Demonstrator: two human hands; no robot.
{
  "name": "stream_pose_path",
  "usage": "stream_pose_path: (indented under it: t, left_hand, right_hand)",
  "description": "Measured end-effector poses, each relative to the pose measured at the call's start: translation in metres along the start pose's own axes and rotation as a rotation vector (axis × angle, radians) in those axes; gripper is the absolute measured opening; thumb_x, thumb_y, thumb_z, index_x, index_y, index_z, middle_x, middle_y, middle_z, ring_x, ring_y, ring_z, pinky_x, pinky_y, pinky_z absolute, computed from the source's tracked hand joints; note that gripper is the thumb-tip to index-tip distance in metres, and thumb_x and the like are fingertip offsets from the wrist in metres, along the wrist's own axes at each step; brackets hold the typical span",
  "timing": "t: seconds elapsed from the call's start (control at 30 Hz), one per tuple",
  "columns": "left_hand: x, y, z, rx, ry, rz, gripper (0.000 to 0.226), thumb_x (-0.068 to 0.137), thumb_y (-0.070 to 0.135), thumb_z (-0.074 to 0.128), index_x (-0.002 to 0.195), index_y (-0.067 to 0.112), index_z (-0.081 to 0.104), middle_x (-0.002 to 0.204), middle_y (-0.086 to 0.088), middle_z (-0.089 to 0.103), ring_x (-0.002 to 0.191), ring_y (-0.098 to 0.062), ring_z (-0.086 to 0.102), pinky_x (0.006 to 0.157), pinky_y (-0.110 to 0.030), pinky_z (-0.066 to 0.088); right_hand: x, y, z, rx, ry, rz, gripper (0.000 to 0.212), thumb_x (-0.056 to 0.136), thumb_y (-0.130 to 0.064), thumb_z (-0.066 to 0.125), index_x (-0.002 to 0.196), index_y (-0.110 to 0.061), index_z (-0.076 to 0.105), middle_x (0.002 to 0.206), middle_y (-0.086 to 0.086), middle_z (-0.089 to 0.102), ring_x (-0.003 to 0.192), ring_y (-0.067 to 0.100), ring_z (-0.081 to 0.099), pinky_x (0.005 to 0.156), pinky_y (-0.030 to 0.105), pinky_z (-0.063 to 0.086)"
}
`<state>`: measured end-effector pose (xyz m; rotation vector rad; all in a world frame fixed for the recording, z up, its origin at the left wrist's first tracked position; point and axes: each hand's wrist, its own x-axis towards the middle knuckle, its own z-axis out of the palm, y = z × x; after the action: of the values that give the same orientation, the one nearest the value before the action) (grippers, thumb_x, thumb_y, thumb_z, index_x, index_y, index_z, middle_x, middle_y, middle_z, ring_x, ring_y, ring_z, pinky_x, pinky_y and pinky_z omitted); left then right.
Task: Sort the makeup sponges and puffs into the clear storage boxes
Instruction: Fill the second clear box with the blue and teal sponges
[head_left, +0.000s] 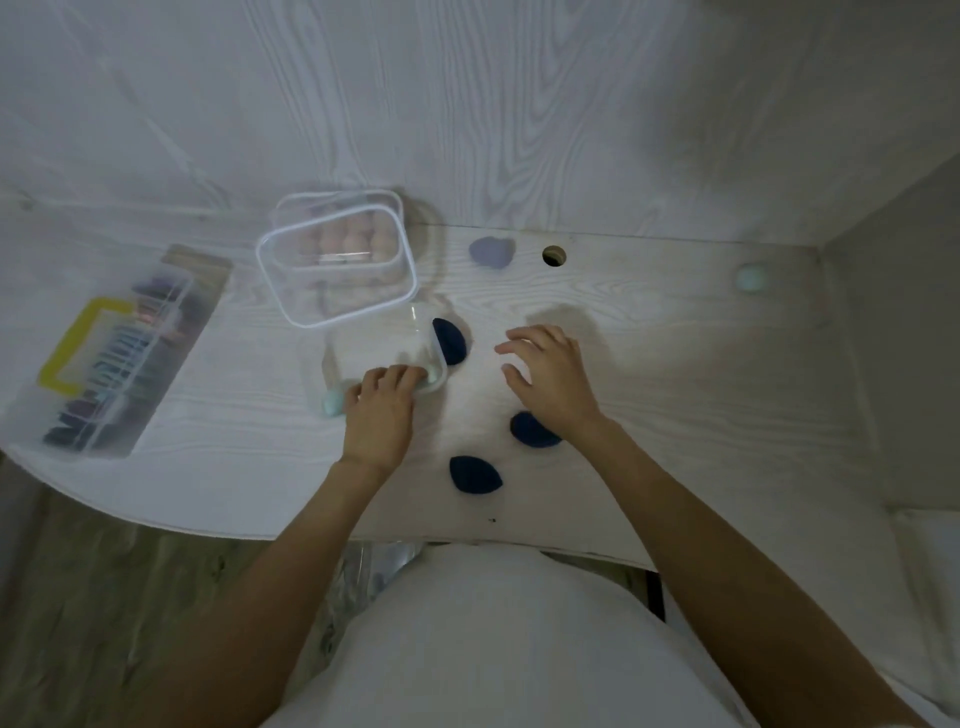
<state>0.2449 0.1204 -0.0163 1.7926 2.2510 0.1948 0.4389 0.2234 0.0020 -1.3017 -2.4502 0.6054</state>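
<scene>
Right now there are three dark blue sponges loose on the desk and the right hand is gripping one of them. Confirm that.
Not quite: the head view shows the right hand open above the desk, gripping nothing. Three dark blue sponges do lie loose there.

Pale wood-grain desk (649, 364) — clear boxes (337, 265), dark sponges (475, 474)

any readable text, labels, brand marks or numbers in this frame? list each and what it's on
None can be read.
Flat clear case at the table's left: large pale lettering beside a yellow frame shape, too blurred to read.
Clear storage boxes, sponges, table: no text visible.
</scene>
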Motion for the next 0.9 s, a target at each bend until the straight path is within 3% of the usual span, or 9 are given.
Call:
stream_pose_path:
  t: [0.3,0.47,0.6,0.73,0.8,0.9]
  left_hand:
    - [0.009,0.032,0.009,0.018,0.028,-0.121,0.039,0.089,-0.001,0.049,0.124,0.015,0.056,0.126,-0.007,0.057,0.118,-0.035,0.045,0.091,-0.048,0.038]
    - [0.014,0.049,0.019,-0.006,0.08,-0.148,0.038,0.087,-0.004,0.05,0.121,0.011,0.059,0.12,-0.011,0.061,0.113,-0.038,0.048,0.085,-0.049,0.043]
    - [0.019,0.055,0.024,-0.009,0.115,-0.128,0.035,0.084,-0.007,0.055,0.117,0.005,0.062,0.112,-0.016,0.065,0.106,-0.043,0.052,0.082,-0.05,0.047]
    - [0.024,0.059,0.027,-0.007,0.14,-0.128,0.034,0.082,-0.008,0.057,0.113,0.005,0.064,0.107,-0.016,0.067,0.102,-0.044,0.054,0.079,-0.051,0.049]
    - [0.024,0.058,0.028,0.008,0.143,-0.128,0.035,0.081,-0.009,0.058,0.112,0.006,0.064,0.106,-0.014,0.067,0.101,-0.043,0.054,0.077,-0.049,0.048]
    - [0.024,0.058,0.029,0.008,0.149,-0.136,0.033,0.082,-0.008,0.058,0.111,0.007,0.065,0.105,-0.013,0.067,0.1,-0.042,0.054,0.076,-0.049,0.048]
  right_hand:
    - [-0.019,0.149,-0.081,-0.265,-0.048,0.286,0.036,0.087,-0.01,0.053,0.124,-0.013,0.056,0.131,0.01,0.053,0.121,0.032,0.043,0.099,0.04,0.034]
    - [0.008,0.213,-0.101,-0.377,-0.137,0.458,0.057,0.09,-0.002,0.046,0.143,-0.019,0.034,0.157,0.01,0.012,0.14,0.042,0.01,0.115,0.049,0.015]
    - [0.025,0.243,-0.11,-0.294,-0.218,0.553,0.073,0.088,0.004,0.04,0.147,-0.033,0.019,0.158,-0.003,-0.007,0.141,0.045,0.004,0.111,0.049,0.024]
    - [0.033,0.258,-0.111,-0.249,-0.196,0.559,0.068,0.088,0.0,0.046,0.147,-0.022,0.02,0.158,0.006,-0.002,0.138,0.043,0.013,0.109,0.045,0.028]
    - [0.033,0.258,-0.109,-0.269,-0.109,0.531,0.059,0.087,0.003,0.048,0.142,-0.01,0.031,0.154,0.013,0.012,0.13,0.044,0.025,0.103,0.045,0.036]
    - [0.027,0.239,-0.105,-0.233,0.039,0.33,0.043,0.081,0.007,0.053,0.124,-0.001,0.051,0.136,0.018,0.039,0.109,0.04,0.044,0.087,0.046,0.047]
